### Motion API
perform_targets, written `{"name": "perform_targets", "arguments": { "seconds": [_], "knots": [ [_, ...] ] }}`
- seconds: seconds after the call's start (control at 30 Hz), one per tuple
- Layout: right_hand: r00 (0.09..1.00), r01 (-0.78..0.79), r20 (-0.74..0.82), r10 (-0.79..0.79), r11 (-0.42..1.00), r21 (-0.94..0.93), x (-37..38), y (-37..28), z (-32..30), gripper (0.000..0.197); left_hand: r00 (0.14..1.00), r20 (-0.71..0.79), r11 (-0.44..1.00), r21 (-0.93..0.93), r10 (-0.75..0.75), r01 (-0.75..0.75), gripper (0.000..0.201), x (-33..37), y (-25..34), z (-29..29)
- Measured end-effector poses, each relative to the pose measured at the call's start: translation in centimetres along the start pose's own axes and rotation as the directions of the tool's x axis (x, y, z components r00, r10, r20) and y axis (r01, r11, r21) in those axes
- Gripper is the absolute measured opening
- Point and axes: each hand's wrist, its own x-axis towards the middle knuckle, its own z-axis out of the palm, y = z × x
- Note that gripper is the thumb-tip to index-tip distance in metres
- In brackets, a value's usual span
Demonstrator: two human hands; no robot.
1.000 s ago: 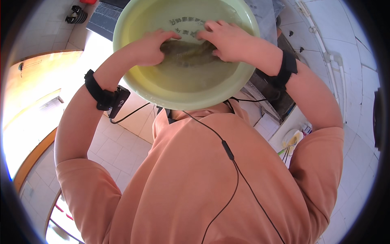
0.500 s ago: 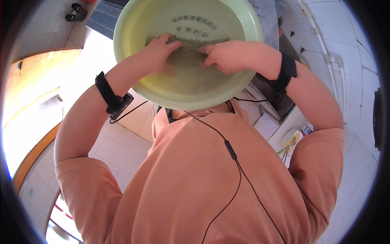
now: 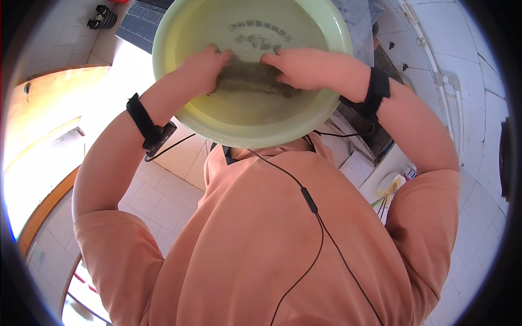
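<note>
From my end, I see a pale green basin (image 3: 250, 137) holding cloudy water (image 3: 239, 112). A dark mass (image 3: 251, 77) shows blurred in it; I can't see what bears the basin.

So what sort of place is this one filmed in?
Probably a home kitchen or a washing area, though I can't be sure which. The tiled wall, the white pipe running along it and the pale green basin of water suggest it.
</note>
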Motion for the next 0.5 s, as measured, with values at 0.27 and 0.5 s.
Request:
{"name": "perform_targets", "arguments": {
  "seconds": [0.27,0.5],
  "knots": [
    [0.984,-0.067,0.153,0.088,0.988,-0.137,-0.8,-1.1,-1.3,0.063,0.990,0.101,0.989,-0.125,0.094,-0.081,0.054,-0.5,0.2,-0.1],
    [0.999,0.046,0.030,-0.043,0.995,-0.090,0.8,0.8,0.5,0.035,0.947,0.313,0.932,-0.360,0.070,0.050,0.027,0.4,1.5,-2.2]
  ]
}}
